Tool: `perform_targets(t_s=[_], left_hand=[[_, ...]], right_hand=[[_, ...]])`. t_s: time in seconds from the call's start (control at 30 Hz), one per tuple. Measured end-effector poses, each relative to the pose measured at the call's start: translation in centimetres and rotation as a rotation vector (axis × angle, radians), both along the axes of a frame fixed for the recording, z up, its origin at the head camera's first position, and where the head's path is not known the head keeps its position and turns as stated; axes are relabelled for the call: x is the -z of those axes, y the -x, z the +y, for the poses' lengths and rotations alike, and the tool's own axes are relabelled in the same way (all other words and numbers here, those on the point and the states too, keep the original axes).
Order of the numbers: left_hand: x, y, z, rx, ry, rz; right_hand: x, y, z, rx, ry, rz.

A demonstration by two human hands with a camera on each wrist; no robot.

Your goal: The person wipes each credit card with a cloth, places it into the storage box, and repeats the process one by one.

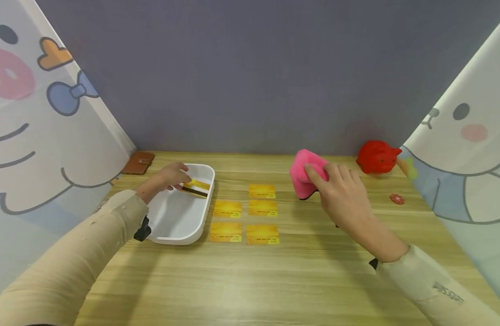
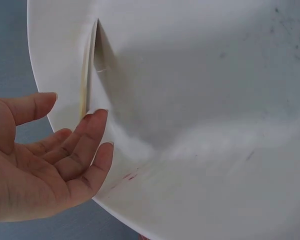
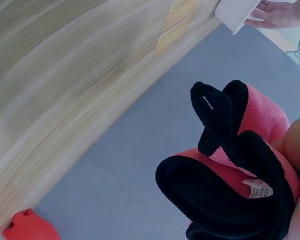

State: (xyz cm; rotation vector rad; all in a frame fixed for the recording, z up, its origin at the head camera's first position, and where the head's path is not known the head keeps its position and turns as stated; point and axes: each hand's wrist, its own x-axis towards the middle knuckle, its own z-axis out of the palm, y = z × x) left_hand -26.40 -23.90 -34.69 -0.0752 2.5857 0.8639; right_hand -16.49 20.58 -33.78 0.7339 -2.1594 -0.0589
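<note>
My left hand [image 1: 170, 177] reaches into a white tray [image 1: 174, 222] on the left. Inside it, against the right wall, lean a gold card [image 1: 199, 184] and a card with a dark stripe [image 1: 195, 192]. The left wrist view shows a card edge-on [image 2: 85, 82] by the fingertips; the thumb stands apart, and whether a fingertip touches the card I cannot tell. My right hand [image 1: 344, 194] grips a bunched pink cloth [image 1: 299, 174] above the table. Black edging [image 3: 217, 175] and a white label [image 3: 258, 188] show on the cloth in the right wrist view.
Several gold cards [image 1: 263, 208] lie in two columns right of the tray. A brown wallet [image 1: 138, 163] lies at the back left. At the back right stands a red piggy bank [image 1: 378, 157], with a red chip [image 1: 397, 199] nearer. Printed curtains flank the table [image 1: 233, 280].
</note>
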Motion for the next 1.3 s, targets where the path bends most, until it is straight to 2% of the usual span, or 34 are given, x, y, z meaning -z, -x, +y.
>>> perform_targets(t_s=[0.27,0.43,0.6,0.7,0.8,0.9,1.03,1.07,1.17,1.3], left_hand=[[-0.6,0.0,0.2,0.015,0.034,-0.031],[-1.2,0.0,0.3,-0.006,-0.017,-0.050],[-1.2,0.0,0.6,-0.040,-0.069,-0.076],[-1.1,0.0,0.7,-0.046,-0.067,-0.080],[-1.1,-0.1,0.7,-0.020,-0.041,-0.085],[-1.6,-0.2,0.8,0.071,0.097,-0.010],[-2.9,-0.4,2.1,0.145,0.261,0.185],[-3.4,-0.4,2.8,0.148,0.278,0.218],[-4.3,-0.2,5.1,0.161,0.249,0.280],[-4.3,0.4,8.6,0.247,0.215,0.268]], right_hand=[[-0.2,0.4,-0.2,-0.010,-0.003,0.026],[-0.6,0.7,-0.1,-0.004,0.003,0.043],[-0.5,0.4,0.5,0.010,0.011,0.032],[-0.3,0.3,0.6,0.013,0.009,0.028],[-0.2,0.3,0.7,0.006,0.008,0.038],[-0.2,0.3,0.8,0.001,0.004,0.047],[-0.3,0.4,0.9,0.002,0.000,0.047],[-0.3,0.3,1.0,0.001,0.005,0.048],[-0.1,0.2,1.1,0.004,0.009,0.037],[0.3,0.2,1.0,0.005,0.010,0.021]])
